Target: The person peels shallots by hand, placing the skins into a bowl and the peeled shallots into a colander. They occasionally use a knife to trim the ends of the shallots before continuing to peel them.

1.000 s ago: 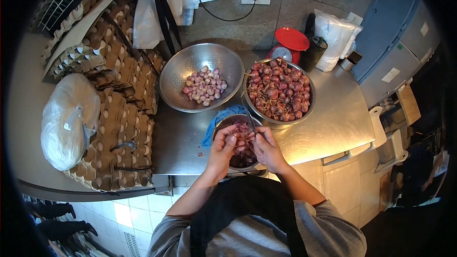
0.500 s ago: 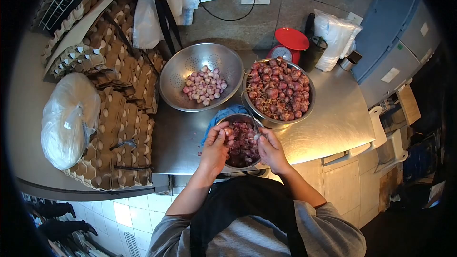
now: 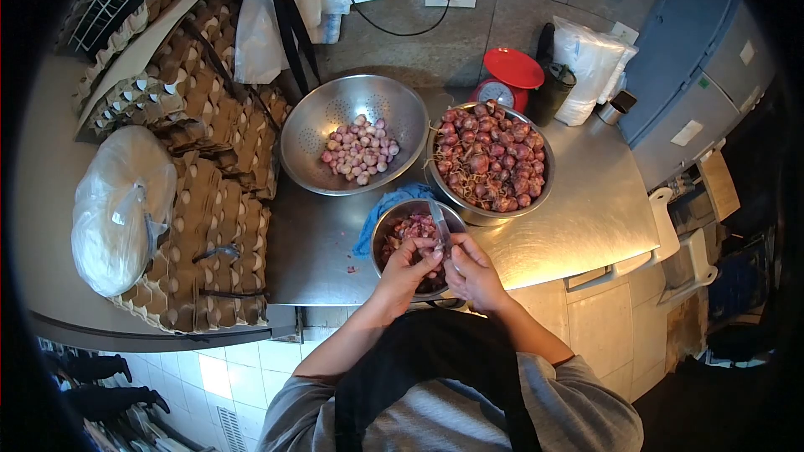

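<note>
"Three metal vessels stand on the steel table (image 3: 578,222). What are they?"

"A perforated colander (image 3: 295,151) with pale bulbs (image 3: 360,151) in it, a large bowl (image 3: 490,219) heaped with red bulbs (image 3: 490,155), and a small bowl (image 3: 382,226) of purplish scraps nearest the person. A blue cloth (image 3: 389,201) lies against that last one."

"And the room?"

"Stacked egg trays (image 3: 218,234) to the left, a red scale (image 3: 513,69) near the grey wall (image 3: 402,50), pale floor tiles (image 3: 599,326) below."

"Where's the knife (image 3: 438,220)?"

"Above the small bowl. Its long axis runs away from the person, the tip pointing towards the wall and leaning slightly left."

"Who has hold of it?"

"The right hand (image 3: 473,272), fingers wrapped round the handle. The left hand (image 3: 406,272) is beside the blade, thumb and fingers bent inwards; whether they pinch anything, I can't make out."
</note>
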{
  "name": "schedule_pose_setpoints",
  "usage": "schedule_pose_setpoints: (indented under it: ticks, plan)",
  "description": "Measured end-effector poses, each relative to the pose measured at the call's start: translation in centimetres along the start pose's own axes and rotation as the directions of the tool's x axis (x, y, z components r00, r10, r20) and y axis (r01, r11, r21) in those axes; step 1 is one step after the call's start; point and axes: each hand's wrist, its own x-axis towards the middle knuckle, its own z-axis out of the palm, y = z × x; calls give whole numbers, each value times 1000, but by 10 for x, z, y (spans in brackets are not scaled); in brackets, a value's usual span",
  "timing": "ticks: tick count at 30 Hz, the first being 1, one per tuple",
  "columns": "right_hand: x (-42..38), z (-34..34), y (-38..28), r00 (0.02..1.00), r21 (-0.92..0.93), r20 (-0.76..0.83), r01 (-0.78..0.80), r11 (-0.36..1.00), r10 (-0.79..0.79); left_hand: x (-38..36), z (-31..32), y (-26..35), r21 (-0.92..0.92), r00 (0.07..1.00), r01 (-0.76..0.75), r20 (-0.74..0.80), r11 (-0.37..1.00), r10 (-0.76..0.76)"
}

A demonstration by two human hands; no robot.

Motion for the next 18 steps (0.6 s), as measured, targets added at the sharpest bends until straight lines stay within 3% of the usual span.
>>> schedule_pose_setpoints:
  ticks: [7, 10, 16, 18]
  plan:
    - [0, -5, -4, 999, 15, 52, -2, 1000, 1, 3, -4, -4, -8, 994, -104, -34, 994, 104]
    - [-1, -2, -7, 1000, 52, 25, -12, 999, 11, -1, 2, 6, -129, 999, -31, -24, 991, 28]
    - [-1, 3, -4, 997, 55, 80, -11, 998, 7, -2, 7, 2, -224, 991, -134, -34, 965, 130]
    - [-2, 4, -3, 997, 41, 81, -19, 999, 16, -3, 6, 2, -263, 995, -102, -33, 959, 97]
